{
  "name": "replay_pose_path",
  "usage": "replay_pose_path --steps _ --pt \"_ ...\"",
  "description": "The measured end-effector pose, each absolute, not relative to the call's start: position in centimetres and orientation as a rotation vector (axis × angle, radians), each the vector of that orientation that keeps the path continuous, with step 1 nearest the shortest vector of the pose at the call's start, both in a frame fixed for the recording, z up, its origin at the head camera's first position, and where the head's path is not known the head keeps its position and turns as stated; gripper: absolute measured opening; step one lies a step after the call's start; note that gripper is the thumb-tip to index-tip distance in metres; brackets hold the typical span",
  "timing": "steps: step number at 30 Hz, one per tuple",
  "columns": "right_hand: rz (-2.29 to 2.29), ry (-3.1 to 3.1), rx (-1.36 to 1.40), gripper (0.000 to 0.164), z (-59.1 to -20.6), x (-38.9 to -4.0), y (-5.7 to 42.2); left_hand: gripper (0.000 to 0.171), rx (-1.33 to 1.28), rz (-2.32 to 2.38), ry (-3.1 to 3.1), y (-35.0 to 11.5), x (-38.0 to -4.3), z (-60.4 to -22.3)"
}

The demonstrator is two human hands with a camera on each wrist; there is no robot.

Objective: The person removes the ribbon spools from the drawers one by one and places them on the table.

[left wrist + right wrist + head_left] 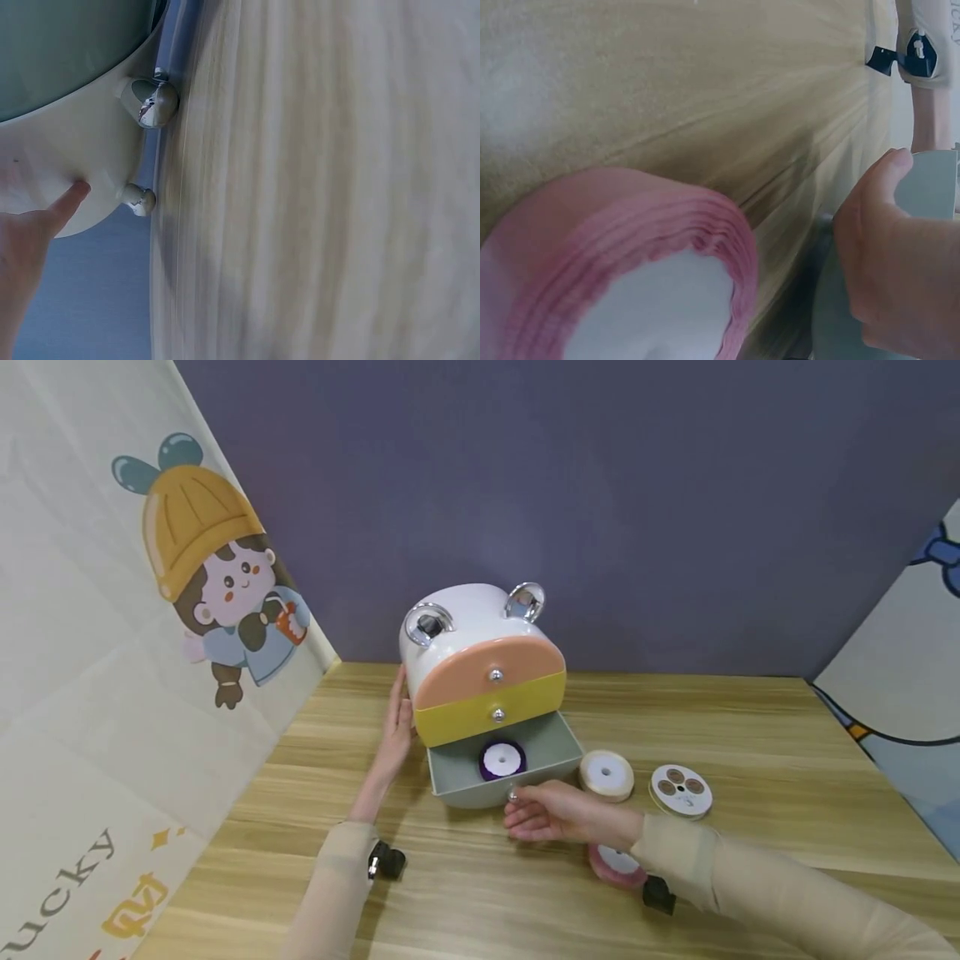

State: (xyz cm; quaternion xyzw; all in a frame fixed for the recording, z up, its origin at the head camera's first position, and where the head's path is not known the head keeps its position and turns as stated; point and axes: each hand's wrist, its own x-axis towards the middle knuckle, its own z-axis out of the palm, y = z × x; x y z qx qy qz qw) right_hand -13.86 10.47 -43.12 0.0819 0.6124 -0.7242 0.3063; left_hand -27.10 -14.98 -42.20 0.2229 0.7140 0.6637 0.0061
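A small white cabinet (468, 610) with silver ears has an orange, a yellow and a grey-green drawer. Its bottom drawer (461, 795) is pulled out, and a purple ribbon spool (502, 760) lies flat inside. My left hand (395, 735) rests on the cabinet's left side with extended fingers; one fingertip (81, 187) presses the white shell in the left wrist view. At the drawer front, my right hand (558, 814) pinches the silver knob (513, 795) between thumb and index finger. The other fingers curl below it.
A pink ribbon spool (637, 217) lies beneath my right forearm. Right of the drawer are a cream ribbon spool (606, 775) and a white spool with brown circles (681, 791). A dark panel (637, 527) stands behind the wooden table (750, 735), with printed sheets at both sides.
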Motion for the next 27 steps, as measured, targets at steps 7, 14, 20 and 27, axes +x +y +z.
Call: replay_pose_path --steps 7,14,20,27 --pt "-1.888 1.622 0.192 0.032 -43.2 -12.9 10.6 0.055 0.714 2.071 2.247 -15.1 -27.1 -42.4" --pt "-1.836 1.705 0.174 0.035 -43.2 -12.1 10.6 0.055 0.712 2.066 2.252 -15.2 -27.1 -42.2" --pt "-1.608 1.892 -0.042 0.039 -42.4 -11.0 11.4 0.055 0.685 2.065 2.258 -15.3 -27.0 -42.2" --pt "-1.408 2.037 -0.516 0.026 -37.6 -10.8 12.2 0.055 0.701 2.06 2.253 -15.1 -26.8 -42.2"
